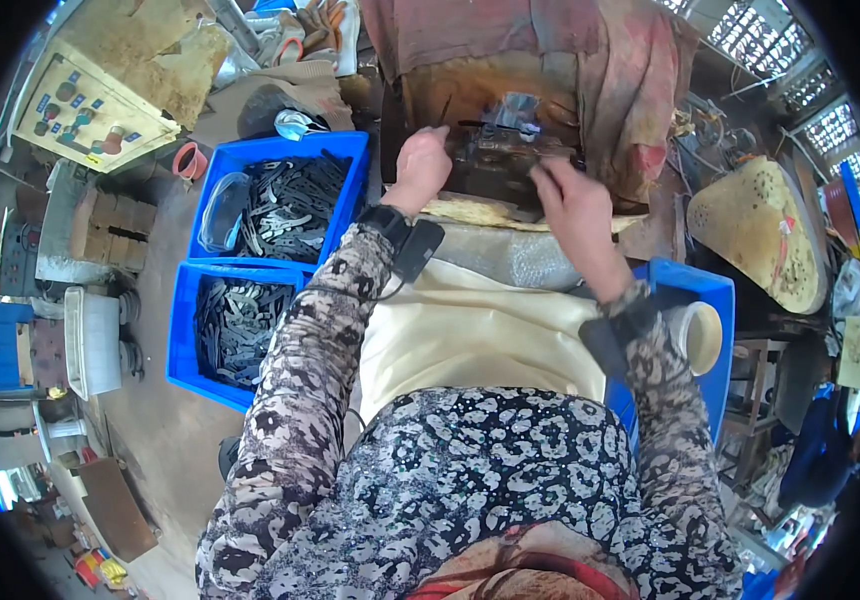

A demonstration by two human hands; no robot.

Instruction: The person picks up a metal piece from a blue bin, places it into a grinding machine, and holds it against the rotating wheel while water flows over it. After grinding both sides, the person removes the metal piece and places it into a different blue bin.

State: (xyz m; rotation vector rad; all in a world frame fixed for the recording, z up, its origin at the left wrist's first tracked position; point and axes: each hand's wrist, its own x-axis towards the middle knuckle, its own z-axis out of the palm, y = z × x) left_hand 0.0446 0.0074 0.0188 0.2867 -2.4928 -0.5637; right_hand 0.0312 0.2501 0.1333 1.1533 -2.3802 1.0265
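A dark, oily machine fixture sits in a recess in front of me, with a thin dark strip across its top. At the left side of the recess is my left hand, its fingers curled closed; what they hold, if anything, is hidden. My right hand reaches in at the right front of the fixture. Its thumb and fingers are bent together at the metal, and I cannot make out anything between them. Reddish stained cloth drapes over the top and right of the recess.
Two blue bins of dark metal strips, one farther and one nearer, stand at my left. Another blue bin with a cream cup-shaped container is at right. A control box stands far left, a yellowed stool seat far right.
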